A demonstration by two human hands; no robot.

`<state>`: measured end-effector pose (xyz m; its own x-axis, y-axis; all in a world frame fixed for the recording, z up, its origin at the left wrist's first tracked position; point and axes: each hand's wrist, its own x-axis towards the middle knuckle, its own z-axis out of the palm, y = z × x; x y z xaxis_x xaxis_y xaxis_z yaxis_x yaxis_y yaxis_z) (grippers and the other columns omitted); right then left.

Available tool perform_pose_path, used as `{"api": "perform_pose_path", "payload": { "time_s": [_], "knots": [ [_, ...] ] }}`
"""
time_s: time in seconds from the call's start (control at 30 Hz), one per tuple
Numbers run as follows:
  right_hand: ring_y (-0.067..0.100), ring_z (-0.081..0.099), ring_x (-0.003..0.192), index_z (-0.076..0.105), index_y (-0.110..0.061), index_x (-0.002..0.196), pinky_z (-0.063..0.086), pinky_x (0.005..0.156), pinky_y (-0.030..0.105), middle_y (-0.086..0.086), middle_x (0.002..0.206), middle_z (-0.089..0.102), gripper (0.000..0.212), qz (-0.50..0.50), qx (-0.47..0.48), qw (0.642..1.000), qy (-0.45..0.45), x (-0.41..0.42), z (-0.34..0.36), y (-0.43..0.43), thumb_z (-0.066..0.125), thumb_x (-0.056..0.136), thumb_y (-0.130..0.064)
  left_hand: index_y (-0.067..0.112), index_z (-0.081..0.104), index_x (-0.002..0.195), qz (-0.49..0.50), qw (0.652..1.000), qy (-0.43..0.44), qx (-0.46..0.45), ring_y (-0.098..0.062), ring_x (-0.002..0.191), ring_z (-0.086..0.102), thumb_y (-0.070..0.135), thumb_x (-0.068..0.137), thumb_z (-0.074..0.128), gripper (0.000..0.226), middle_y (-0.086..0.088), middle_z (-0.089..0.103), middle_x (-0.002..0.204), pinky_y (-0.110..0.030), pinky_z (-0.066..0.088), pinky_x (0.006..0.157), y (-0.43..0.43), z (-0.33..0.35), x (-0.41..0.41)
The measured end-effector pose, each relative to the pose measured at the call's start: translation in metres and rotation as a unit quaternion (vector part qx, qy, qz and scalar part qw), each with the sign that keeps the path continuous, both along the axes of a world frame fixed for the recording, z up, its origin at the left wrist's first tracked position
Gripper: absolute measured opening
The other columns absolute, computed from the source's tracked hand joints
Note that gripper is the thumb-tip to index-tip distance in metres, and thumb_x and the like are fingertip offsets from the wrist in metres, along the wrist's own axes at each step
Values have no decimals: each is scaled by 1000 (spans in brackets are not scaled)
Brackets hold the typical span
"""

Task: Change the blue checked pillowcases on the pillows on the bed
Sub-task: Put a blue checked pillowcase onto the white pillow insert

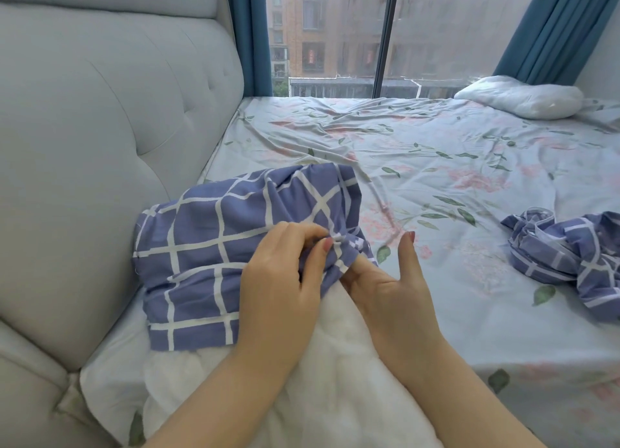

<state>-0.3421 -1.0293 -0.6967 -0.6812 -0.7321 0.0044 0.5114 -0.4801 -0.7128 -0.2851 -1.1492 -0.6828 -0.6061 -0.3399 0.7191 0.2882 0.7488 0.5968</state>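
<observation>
Two hands, two blue checked pillowcases and two white pillows by our count. Nearest us, the left hand (278, 280) pinches the hem of one pillowcase (208, 246) between thumb and fingertips. The right hand (392, 290) has its fingers tucked under that same hem with the thumb sticking up free, so we can't tell if it's actually gripping. That pillowcase is blue with a white grid, wrinkled, and covers only the far end of a white pillow (335, 363) beside the padded headboard (100, 129). The other pillowcase (570, 256) lies crumpled on the floral sheet (453, 166) off to the right. Further back, the second pillow (523, 97) sits bare near the window (335, 35).
</observation>
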Motion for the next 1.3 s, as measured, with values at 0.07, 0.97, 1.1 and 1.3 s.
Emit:
{"api": "perform_pose_path", "payload": {
  "time_s": [0.07,0.97,1.1,1.3],
  "knots": [
    [26,53,129,55,-5,136,50,98,35,19,142,52,90,-4,-13,1000,-15,0,3,-4,27,86,-74,12,69,106,15,1000,6,-20,-7,81,54,28,95,58,22,7,56,87,-15,43,74,-2,2,1],
    [18,68,105,75,-8,109,56,90,26,14,112,72,77,-64,-5,996,-65,14,-6,-20,34,87,-70,21,70,89,-146,981,-129,-19,-4,90,62,42,97,43,35,9,70,86,-30,15,117,-7,13,2],
    [15,74,81,80,-6,80,58,63,22,13,91,75,78,-69,-22,995,-67,16,-4,-21,28,90,-63,19,71,90,-178,974,-139,9,-11,85,68,43,96,45,36,10,73,87,-28,13,120,-3,10,7],
    [30,58,121,64,-2,123,43,107,38,23,123,63,96,-65,6,997,-27,13,-2,-21,56,69,-81,22,70,87,-195,974,-70,88,-11,86,70,31,99,55,21,17,75,97,-28,52,77,-12,13,20]
  ]
}}
